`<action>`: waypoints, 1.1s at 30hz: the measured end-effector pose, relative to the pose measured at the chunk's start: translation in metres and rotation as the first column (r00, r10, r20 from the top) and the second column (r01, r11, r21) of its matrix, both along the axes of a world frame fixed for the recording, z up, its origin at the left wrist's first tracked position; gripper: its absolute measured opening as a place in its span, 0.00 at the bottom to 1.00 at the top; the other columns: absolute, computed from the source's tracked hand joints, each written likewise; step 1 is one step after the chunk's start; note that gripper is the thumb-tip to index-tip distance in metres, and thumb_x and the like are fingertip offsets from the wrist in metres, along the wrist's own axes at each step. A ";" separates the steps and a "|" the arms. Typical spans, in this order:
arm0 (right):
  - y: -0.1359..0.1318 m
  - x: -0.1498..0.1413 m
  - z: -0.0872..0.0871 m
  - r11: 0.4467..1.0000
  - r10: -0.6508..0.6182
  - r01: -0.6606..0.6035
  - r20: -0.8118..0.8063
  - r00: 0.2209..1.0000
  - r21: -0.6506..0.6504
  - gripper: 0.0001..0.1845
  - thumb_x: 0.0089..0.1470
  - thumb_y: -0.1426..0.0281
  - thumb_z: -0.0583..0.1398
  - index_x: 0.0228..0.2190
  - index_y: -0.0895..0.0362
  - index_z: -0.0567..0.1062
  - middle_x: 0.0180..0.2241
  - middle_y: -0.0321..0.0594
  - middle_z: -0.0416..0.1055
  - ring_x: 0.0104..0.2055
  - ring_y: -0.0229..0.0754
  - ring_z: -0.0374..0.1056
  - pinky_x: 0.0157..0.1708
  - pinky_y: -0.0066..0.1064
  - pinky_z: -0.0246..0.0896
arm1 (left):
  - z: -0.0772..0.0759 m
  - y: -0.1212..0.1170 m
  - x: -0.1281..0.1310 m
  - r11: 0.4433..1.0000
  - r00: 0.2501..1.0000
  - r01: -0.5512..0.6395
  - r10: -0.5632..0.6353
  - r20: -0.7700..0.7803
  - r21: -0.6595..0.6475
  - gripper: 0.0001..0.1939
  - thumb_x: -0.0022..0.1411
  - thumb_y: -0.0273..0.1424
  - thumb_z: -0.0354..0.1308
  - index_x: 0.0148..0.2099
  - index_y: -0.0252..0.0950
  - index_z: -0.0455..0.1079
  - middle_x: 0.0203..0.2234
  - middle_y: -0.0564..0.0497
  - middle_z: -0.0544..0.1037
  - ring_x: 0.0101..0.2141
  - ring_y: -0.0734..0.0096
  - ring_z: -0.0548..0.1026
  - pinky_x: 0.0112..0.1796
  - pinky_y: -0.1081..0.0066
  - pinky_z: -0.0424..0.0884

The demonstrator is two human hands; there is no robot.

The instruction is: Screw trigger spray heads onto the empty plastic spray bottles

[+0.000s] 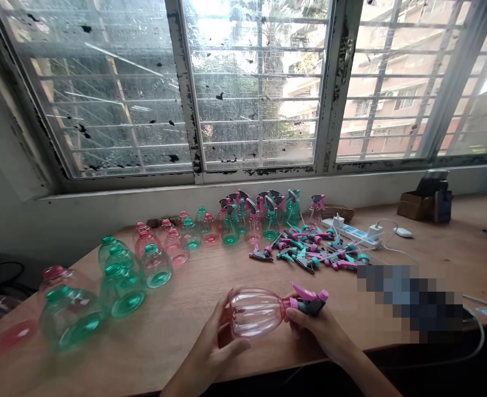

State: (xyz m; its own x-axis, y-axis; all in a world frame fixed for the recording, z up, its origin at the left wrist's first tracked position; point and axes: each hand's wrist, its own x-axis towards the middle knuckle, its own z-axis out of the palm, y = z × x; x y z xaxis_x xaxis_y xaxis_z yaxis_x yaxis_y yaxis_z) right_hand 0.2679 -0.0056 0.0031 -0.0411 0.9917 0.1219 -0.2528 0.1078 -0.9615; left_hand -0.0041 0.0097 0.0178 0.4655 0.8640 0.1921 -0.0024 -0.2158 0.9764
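HEAD VIEW | left hand [214, 344]: grasping body of pink plastic bottle [255, 312] | right hand [315, 331]: grasping spray head [310, 300] seated on bottle neck | position: bottle held over table [177, 347], near front edge | left side: green bottles [122, 289], pink bottles [173, 246] | far edge: loose spray heads [305, 255], power strip [351, 231]

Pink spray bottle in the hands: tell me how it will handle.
The pink spray bottle looks empty and thin-walled, so probably light. Its smooth, rounded body may slip and would likely roll if set down on its side. The trigger head probably makes it top-heavy, so it may tip.
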 end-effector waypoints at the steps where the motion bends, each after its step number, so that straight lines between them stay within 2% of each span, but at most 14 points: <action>1: 0.000 0.001 0.001 1.000 0.003 -0.003 0.017 1.000 0.007 0.23 0.49 0.53 0.72 0.39 0.58 0.82 0.21 0.35 0.74 0.22 0.40 0.65 0.27 0.34 0.61 | 0.001 -0.002 0.000 1.000 1.000 -0.017 0.017 -0.015 0.011 0.46 0.60 0.43 0.71 0.73 0.53 0.50 0.71 0.46 0.59 0.67 0.43 0.61 0.65 0.50 0.64; 4: -0.001 0.002 0.003 1.000 0.007 -0.008 0.062 0.998 0.022 0.19 0.52 0.52 0.70 0.32 0.57 0.82 0.20 0.36 0.73 0.24 0.41 0.66 0.28 0.35 0.61 | 0.002 -0.005 -0.002 0.998 0.998 -0.027 0.030 -0.064 0.048 0.47 0.61 0.41 0.70 0.73 0.57 0.47 0.73 0.47 0.56 0.66 0.43 0.64 0.61 0.53 0.69; 7: -0.001 0.002 0.003 1.000 0.018 -0.019 0.065 0.998 0.019 0.20 0.52 0.52 0.70 0.29 0.57 0.81 0.19 0.36 0.72 0.24 0.42 0.65 0.28 0.35 0.61 | -0.001 -0.006 -0.004 0.997 0.998 0.025 -0.021 -0.059 0.066 0.47 0.66 0.41 0.65 0.74 0.61 0.38 0.74 0.48 0.52 0.68 0.46 0.61 0.61 0.53 0.69; 9: -0.001 0.002 0.002 1.000 0.018 -0.019 0.043 0.999 0.015 0.20 0.50 0.52 0.72 0.30 0.57 0.80 0.21 0.36 0.72 0.23 0.41 0.64 0.27 0.35 0.61 | -0.001 -0.007 -0.005 0.992 0.994 0.079 -0.070 -0.084 0.103 0.48 0.67 0.40 0.63 0.75 0.60 0.32 0.75 0.49 0.46 0.71 0.47 0.55 0.66 0.50 0.61; 11: 0.000 0.002 0.001 1.000 0.004 -0.005 0.018 1.000 0.019 0.21 0.49 0.52 0.73 0.33 0.57 0.80 0.23 0.36 0.73 0.23 0.40 0.64 0.26 0.35 0.60 | 0.001 -0.008 -0.006 0.984 0.984 0.112 -0.091 -0.155 0.138 0.51 0.67 0.37 0.64 0.75 0.56 0.30 0.76 0.50 0.40 0.73 0.48 0.46 0.70 0.47 0.47; 13: 0.000 0.002 0.000 1.000 -0.008 0.008 0.013 1.000 0.026 0.21 0.49 0.53 0.73 0.34 0.57 0.80 0.24 0.36 0.74 0.23 0.39 0.64 0.27 0.34 0.60 | 0.005 -0.010 -0.005 0.986 0.974 0.101 -0.070 -0.217 0.133 0.55 0.65 0.36 0.67 0.76 0.52 0.29 0.77 0.50 0.38 0.74 0.49 0.39 0.71 0.48 0.37; 14: 0.001 0.002 0.000 1.000 -0.009 0.008 0.018 1.000 0.028 0.21 0.49 0.53 0.72 0.33 0.57 0.80 0.24 0.36 0.74 0.23 0.39 0.64 0.27 0.34 0.60 | 0.007 -0.011 -0.004 0.990 0.974 0.077 -0.051 -0.219 0.115 0.56 0.64 0.36 0.68 0.76 0.51 0.28 0.77 0.49 0.38 0.74 0.49 0.38 0.71 0.48 0.36; 17: 0.000 0.001 0.000 1.000 0.003 -0.004 0.032 0.999 0.029 0.21 0.50 0.53 0.72 0.33 0.57 0.80 0.23 0.36 0.74 0.23 0.40 0.65 0.27 0.34 0.60 | 0.010 -0.012 0.000 0.999 0.990 0.037 -0.033 -0.134 0.027 0.56 0.64 0.40 0.67 0.76 0.49 0.28 0.76 0.46 0.40 0.74 0.49 0.43 0.71 0.49 0.40; 21: -0.001 0.000 0.001 0.999 -0.010 0.010 -0.006 1.000 0.035 0.21 0.51 0.53 0.72 0.38 0.56 0.78 0.24 0.36 0.77 0.22 0.40 0.66 0.27 0.34 0.60 | 0.006 -0.009 0.002 0.993 0.996 0.086 -0.088 -0.016 -0.083 0.50 0.65 0.43 0.66 0.76 0.52 0.37 0.76 0.48 0.45 0.72 0.48 0.49 0.69 0.50 0.52; 23: -0.001 -0.001 0.002 0.999 -0.018 0.019 -0.017 1.000 0.043 0.22 0.52 0.53 0.71 0.39 0.55 0.77 0.24 0.36 0.77 0.22 0.39 0.67 0.26 0.33 0.60 | 0.001 -0.006 0.001 0.994 0.998 0.066 -0.067 -0.007 -0.083 0.49 0.63 0.43 0.68 0.75 0.56 0.40 0.76 0.50 0.43 0.72 0.46 0.50 0.68 0.48 0.53; 26: -0.001 -0.001 0.002 0.999 -0.025 0.026 -0.022 0.999 0.048 0.22 0.52 0.53 0.71 0.39 0.56 0.76 0.23 0.36 0.77 0.22 0.39 0.67 0.25 0.32 0.60 | -0.005 -0.004 -0.002 0.998 0.999 0.042 -0.043 -0.018 -0.036 0.49 0.63 0.43 0.67 0.74 0.60 0.39 0.76 0.51 0.44 0.71 0.45 0.52 0.68 0.46 0.52; 31: 0.000 0.000 -0.001 0.999 -0.014 0.014 -0.011 1.000 0.031 0.22 0.51 0.53 0.72 0.36 0.57 0.77 0.22 0.36 0.76 0.22 0.39 0.66 0.25 0.33 0.60 | -0.005 -0.005 -0.002 0.997 0.998 0.065 -0.066 -0.019 -0.029 0.53 0.63 0.42 0.68 0.75 0.58 0.33 0.76 0.49 0.47 0.71 0.46 0.54 0.68 0.48 0.54; 33: 0.000 -0.001 -0.002 0.999 -0.011 0.011 -0.014 1.000 0.031 0.22 0.50 0.53 0.72 0.37 0.58 0.78 0.22 0.35 0.74 0.22 0.39 0.66 0.26 0.33 0.61 | -0.003 -0.006 -0.001 0.999 0.999 0.038 -0.039 -0.021 -0.037 0.53 0.62 0.41 0.69 0.75 0.57 0.35 0.76 0.49 0.46 0.72 0.45 0.52 0.67 0.49 0.57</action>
State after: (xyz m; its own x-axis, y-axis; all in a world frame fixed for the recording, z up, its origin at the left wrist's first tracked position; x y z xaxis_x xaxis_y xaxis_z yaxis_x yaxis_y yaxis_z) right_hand 0.2672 -0.0055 0.0010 -0.0284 0.9879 0.1527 -0.2648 0.1399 -0.9541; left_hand -0.0055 0.0035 0.0151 0.5026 0.8515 0.1498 0.0111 -0.1797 0.9837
